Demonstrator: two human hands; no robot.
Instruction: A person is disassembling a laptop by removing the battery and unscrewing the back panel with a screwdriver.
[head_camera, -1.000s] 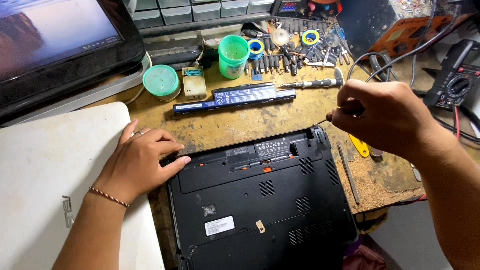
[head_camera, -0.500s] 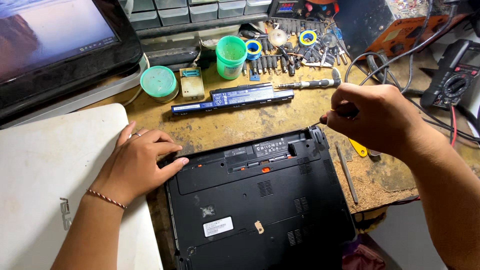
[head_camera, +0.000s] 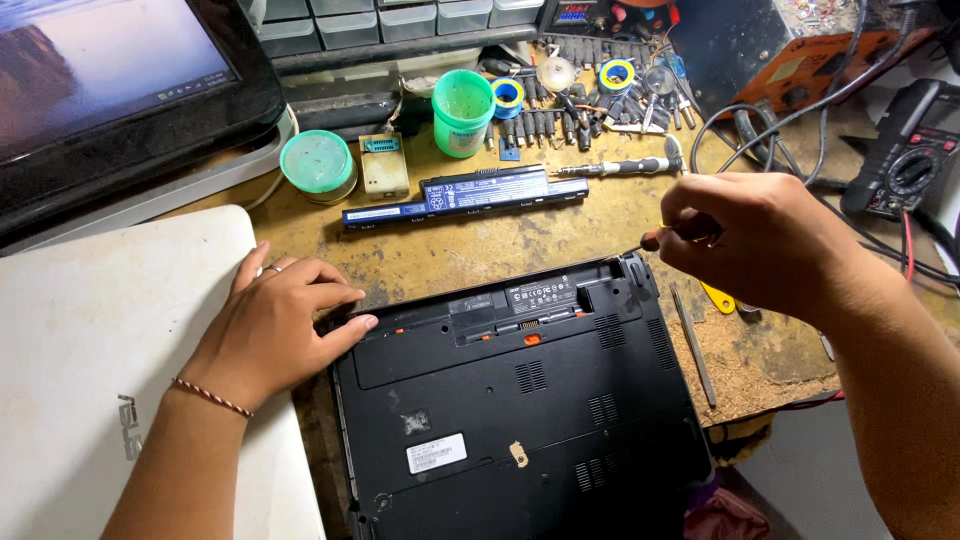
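A black laptop (head_camera: 520, 410) lies upside down on the brown bench, its battery bay open at the far edge. My left hand (head_camera: 275, 325) rests flat on the laptop's far left corner, fingers together and thumb out. My right hand (head_camera: 750, 235) is closed on a small screwdriver (head_camera: 660, 238) whose tip points down at the laptop's far right corner. The long black battery (head_camera: 465, 195) lies on the bench beyond the laptop.
A white closed laptop (head_camera: 110, 370) sits at left under my forearm. A black monitor (head_camera: 120, 90) stands at back left. Green pots (head_camera: 462, 110), screwdriver bits, tape rolls, a multimeter (head_camera: 905, 165) and cables crowd the back. A thin metal tool (head_camera: 692, 345) lies right of the laptop.
My right hand with the screwdriver has shifted slightly at the laptop's far right corner. My left hand stays pressed on the left corner.
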